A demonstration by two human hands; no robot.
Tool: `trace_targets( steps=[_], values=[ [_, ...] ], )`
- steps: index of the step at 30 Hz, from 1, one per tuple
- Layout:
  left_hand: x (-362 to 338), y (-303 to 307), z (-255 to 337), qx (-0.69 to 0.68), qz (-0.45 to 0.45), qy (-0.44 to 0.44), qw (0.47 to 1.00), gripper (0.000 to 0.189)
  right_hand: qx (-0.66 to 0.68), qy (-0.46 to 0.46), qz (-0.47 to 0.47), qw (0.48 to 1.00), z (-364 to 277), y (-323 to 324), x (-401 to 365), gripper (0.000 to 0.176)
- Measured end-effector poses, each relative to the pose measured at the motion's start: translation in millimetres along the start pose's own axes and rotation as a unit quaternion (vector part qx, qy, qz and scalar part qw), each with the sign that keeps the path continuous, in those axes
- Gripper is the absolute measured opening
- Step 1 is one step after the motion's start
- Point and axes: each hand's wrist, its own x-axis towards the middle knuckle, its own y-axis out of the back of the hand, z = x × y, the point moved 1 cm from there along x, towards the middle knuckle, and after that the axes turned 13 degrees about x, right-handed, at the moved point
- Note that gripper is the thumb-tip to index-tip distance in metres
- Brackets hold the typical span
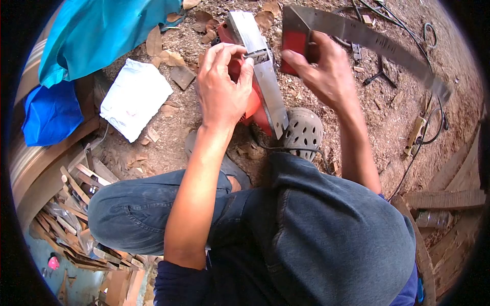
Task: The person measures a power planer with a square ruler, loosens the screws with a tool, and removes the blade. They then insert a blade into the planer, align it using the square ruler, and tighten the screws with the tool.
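Note:
My left hand (223, 81) is closed, its fingertips on the metal blade part of a red power tool (269, 94), which lies on the ground between my feet with its metal plate face up. My right hand (326, 69) grips the red and dark handle (295, 46) of a try square. The long steel blade of the square (380, 43) stretches away to the right. A grey perforated clog (303, 133) on my foot is just beside the tool's lower end.
White cloth or paper (137, 99), teal cloth (104, 35) and a blue bag (52, 113) lie at the left. Wood scraps (76, 204) are piled lower left. Black cable (440, 120), a black three-armed key (380, 76) and a wooden piece (416, 133) rest on the sawdust at right.

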Motion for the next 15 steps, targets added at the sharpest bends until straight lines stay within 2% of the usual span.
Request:
trace_targets(
  steps=[2, 3, 4, 6, 8, 9, 10, 13, 15],
  values=[
    [-2.0, 4.4, 8.6, 0.039, 0.093, -0.067, 0.993, 0.046, 0.000, -0.021, -0.085, 0.996, -25.3, 36.2, -5.9, 0.044],
    [-7.5, 5.0, 9.2, 0.039, 0.068, -0.094, 0.993, 0.063, -0.052, 0.000, -0.086, 0.995, -28.7, 48.1, -11.6, 0.042],
    [-12.0, 6.2, 13.1, 0.039, 0.068, -0.093, 0.993, 0.063, -0.063, -0.037, -0.116, 0.991, -43.1, 60.5, -14.7, 0.038],
    [-22.7, 5.0, 32.0, 0.057, 0.091, -0.257, 0.960, 0.069, -0.091, -0.064, -0.168, 0.979, -55.1, 77.6, -20.8, 0.029],
    [-38.6, -4.9, 51.7, 0.080, 0.028, -0.307, 0.948, 0.077, -0.105, 0.012, -0.235, 0.966, -56.0, 85.9, -30.8, 0.018],
    [-47.2, -6.3, 63.1, 0.096, -0.016, -0.304, 0.948, 0.074, -0.099, -0.060, -0.277, 0.954, -71.5, 85.5, -30.6, 0.013],
    [-52.3, -5.5, 72.5, 0.113, -0.042, -0.307, 0.944, 0.069, -0.088, -0.054, -0.292, 0.951, -73.7, 84.9, -33.8, 0.014],
    [-58.7, -6.3, 77.5, 0.110, -0.032, -0.295, 0.948, 0.065, -0.114, -0.029, -0.302, 0.946, -72.3, 84.7, -37.5, 0.018],
    [-54.7, -1.3, 76.9, 0.113, -0.024, -0.304, 0.946, 0.064, -0.033, -0.018, -0.298, 0.954, -62.0, 85.2, -39.4, 0.019]
  ],
)
